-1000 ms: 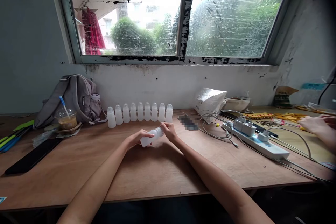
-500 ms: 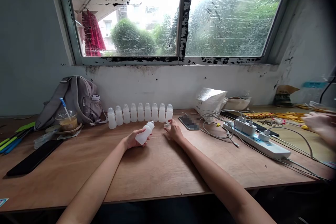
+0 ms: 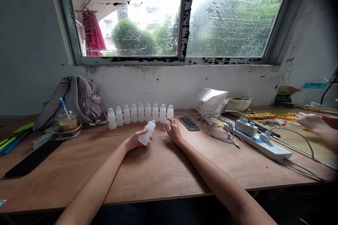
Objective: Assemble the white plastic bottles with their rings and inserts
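A white translucent bottle [image 3: 146, 134] with a nozzle-like tip leans to the right in my left hand [image 3: 136, 140], whose fingers wrap round its body. To the right of that bottle, my right hand [image 3: 174, 132] holds a small clear cap [image 3: 167, 123] between its fingertips. Behind both hands stands a row of several white bottles [image 3: 134, 113] with clear domed caps, upright and close together. The right end of this row is just behind my right hand.
At the left are a grey backpack [image 3: 81, 102], a drink cup [image 3: 66, 122] and a black case [image 3: 33, 159]. A phone [image 3: 189, 123], white bag [image 3: 211, 102], cables and power strip [image 3: 264, 144] lie right. Another person's hand [image 3: 308, 121] is at the far right.
My left hand has tipped the bottle more upright. My right hand has lifted the small cap slightly off the table. The other person's hand has moved left.
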A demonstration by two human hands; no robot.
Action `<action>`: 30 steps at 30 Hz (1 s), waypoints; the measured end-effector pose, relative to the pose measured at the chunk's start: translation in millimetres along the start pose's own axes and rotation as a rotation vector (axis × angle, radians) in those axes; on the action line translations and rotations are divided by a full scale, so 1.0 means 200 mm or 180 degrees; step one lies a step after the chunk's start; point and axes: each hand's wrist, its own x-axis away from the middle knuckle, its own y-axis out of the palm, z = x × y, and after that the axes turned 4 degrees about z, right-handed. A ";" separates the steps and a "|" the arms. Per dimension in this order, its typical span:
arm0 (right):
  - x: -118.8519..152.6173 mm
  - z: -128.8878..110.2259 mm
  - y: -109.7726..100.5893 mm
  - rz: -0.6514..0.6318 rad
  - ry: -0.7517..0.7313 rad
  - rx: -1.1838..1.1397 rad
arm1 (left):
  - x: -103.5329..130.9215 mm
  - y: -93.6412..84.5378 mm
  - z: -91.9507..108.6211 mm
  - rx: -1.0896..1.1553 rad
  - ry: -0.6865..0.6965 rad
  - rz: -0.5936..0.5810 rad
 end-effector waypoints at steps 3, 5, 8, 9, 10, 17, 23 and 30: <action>0.00 -0.12 -0.01 -0.0144 0.0653 -0.1319 | -0.02 0.04 -0.01 -0.0377 0.0305 0.0203; 0.01 -0.21 0.00 -0.0478 0.1197 -0.2217 | -0.04 0.10 -0.03 -0.0839 0.0590 0.0400; 0.05 -0.31 0.01 -0.1063 0.1567 -0.2983 | -0.06 0.19 -0.07 -0.1753 0.1115 0.0988; 0.07 -0.33 0.01 -0.1156 0.1659 -0.3106 | -0.06 0.21 -0.08 -0.2091 0.1303 0.1234; 0.08 -0.35 0.01 -0.1183 0.1740 -0.3195 | -0.07 0.23 -0.09 -0.2416 0.1458 0.1462; 0.11 -0.39 0.03 -0.0678 0.2089 -0.3327 | -0.07 0.26 -0.11 -0.3086 0.1310 0.1658; 0.09 -0.43 -0.04 -0.1007 0.2362 -0.3420 | -0.03 0.28 -0.06 -0.1157 0.0494 0.0635; 0.02 -0.45 -0.14 -0.2208 0.1538 -0.4173 | 0.04 0.29 -0.03 0.1308 -0.0021 -0.0782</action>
